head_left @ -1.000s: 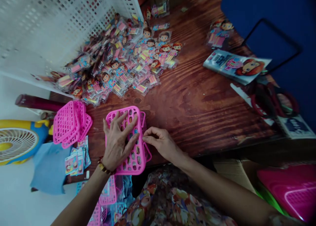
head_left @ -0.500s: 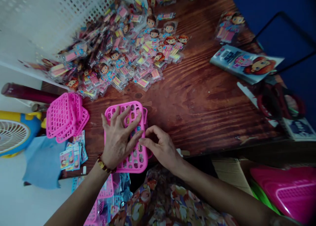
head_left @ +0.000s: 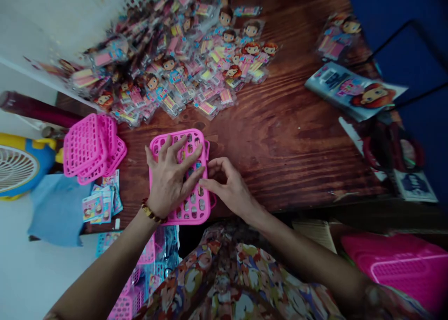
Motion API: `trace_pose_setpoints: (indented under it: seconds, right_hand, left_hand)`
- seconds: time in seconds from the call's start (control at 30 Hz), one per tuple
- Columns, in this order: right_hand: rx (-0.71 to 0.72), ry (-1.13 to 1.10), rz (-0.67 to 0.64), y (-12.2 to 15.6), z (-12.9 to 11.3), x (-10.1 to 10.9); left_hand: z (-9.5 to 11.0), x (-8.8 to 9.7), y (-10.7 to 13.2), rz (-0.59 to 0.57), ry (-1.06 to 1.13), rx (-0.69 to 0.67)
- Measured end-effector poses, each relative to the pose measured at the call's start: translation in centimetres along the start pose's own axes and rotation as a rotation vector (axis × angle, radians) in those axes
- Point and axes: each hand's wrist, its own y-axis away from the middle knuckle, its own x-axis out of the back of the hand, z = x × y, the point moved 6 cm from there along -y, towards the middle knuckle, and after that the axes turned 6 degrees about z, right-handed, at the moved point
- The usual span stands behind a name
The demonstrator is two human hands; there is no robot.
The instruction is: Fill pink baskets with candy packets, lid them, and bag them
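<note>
Your left hand [head_left: 170, 182] lies spread and ungripping on the perforated top of the pink basket [head_left: 196, 196], which sits beneath it on the wooden table [head_left: 280, 147]. Your right hand [head_left: 229, 187] meets the basket's right edge, fingers curled; whether they pinch it, I cannot tell.

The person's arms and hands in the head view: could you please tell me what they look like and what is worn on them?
Both the left hand and right hand are ungloved, with bare forearms. A beaded bracelet, brown and gold-toned, circles the left wrist; the right wrist is bare. The top has a multicoloured print.
</note>
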Motion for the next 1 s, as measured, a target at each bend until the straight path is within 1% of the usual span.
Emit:
trace_pose_setpoints:
  seconds: [0.07,0.13,0.23,0.3,0.43,0.57,0.63,0.7,0.77,0.83,0.9,0.97,1.0]
  right_hand:
    - [0.033,0.091,0.069,1.6,-0.1,0.6]
    - [-0.002,0.171,0.114,3.5,0.7,1.0]
    - [-0.093,0.218,0.086,5.5,2.3,0.7]
    - [-0.125,0.171,0.034,5.9,2.8,0.2]
    - [-0.160,0.037,-0.042,5.7,2.6,-0.5]
    - [-0.175,0.022,-0.075,5.2,2.4,-0.5]
    - [-0.138,0.050,-0.080,4.3,2.2,-0.3]
    - [-0.068,0.098,-0.070,2.4,1.6,0.3]
    - [0.030,0.169,-0.058,-0.3,0.4,1.3]
    - [0.140,0.242,-0.081,-3.2,-1.4,2.4]
    - [0.242,0.346,-0.092,-5.9,-3.4,3.8]
    - [0.320,0.471,-0.051,-7.8,-5.3,5.3]
    - [0.339,0.536,-0.024,-8.4,-6.1,5.8]
  left_hand:
    - [0.0,0.0,-0.1,0.012,-0.011,0.030]
    - [0.1,0.0,-0.1,0.020,-0.016,0.044]
    - [0.2,0.0,-0.1,0.027,-0.013,0.047]
    - [0.2,0.0,-0.1,0.026,-0.010,0.051]
    - [0.1,-0.1,0.0,0.027,-0.003,0.048]
    - [-0.1,-0.2,-0.1,0.023,-0.010,0.064]
    - [-0.1,-0.3,-0.4,0.027,-0.019,0.089]
    - [-0.3,-0.4,-1.2,0.047,-0.031,0.149]
    - [-0.7,-0.3,-2.2,0.058,-0.050,0.237]
    - [-1.2,-0.1,-3.1,0.026,-0.066,0.288]
    - [-1.7,0.2,-3.6,-0.027,-0.076,0.271]
    - [-2.2,0.7,-3.6,-0.046,-0.099,0.190]
    - [-2.5,0.9,-3.4,-0.033,-0.114,0.144]
